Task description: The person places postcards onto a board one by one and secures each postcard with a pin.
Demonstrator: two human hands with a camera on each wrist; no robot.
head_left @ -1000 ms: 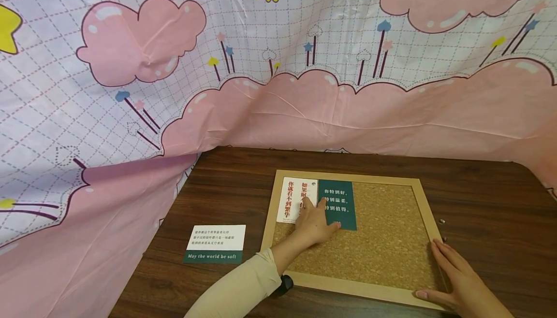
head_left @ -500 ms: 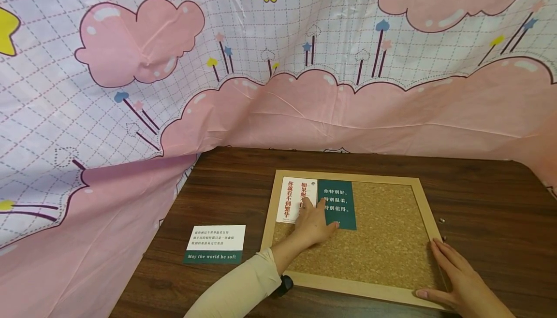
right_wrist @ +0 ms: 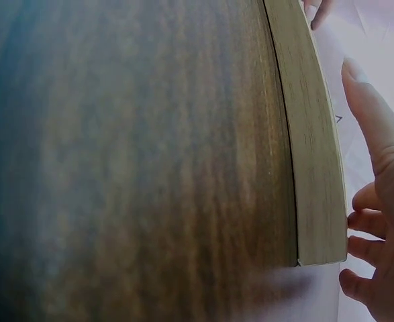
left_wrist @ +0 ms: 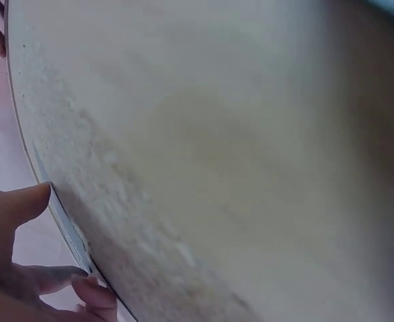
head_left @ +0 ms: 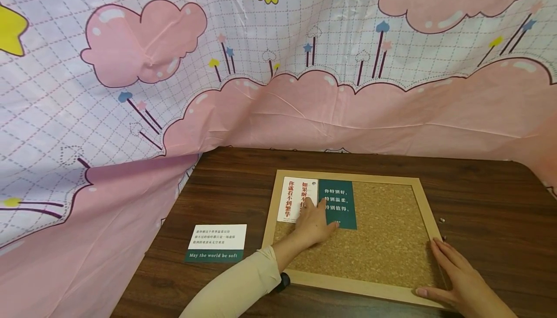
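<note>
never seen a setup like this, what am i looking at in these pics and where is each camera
There is no robot here: these are a person's two bare hands. The wide picture comes from a camera worn on the head, looking forward and down. The two blurrier, tilted ones come from a camera on each wrist.

On a dark wooden table lies a framed corkboard. On it, side by side, are a white card with red writing and a green card. A white-and-green card lies on the table beside the board.

The left hand rests its fingertips on the two cards on the board. The right hand rests against the board's near right corner. Neither hand lifts anything.
</note>
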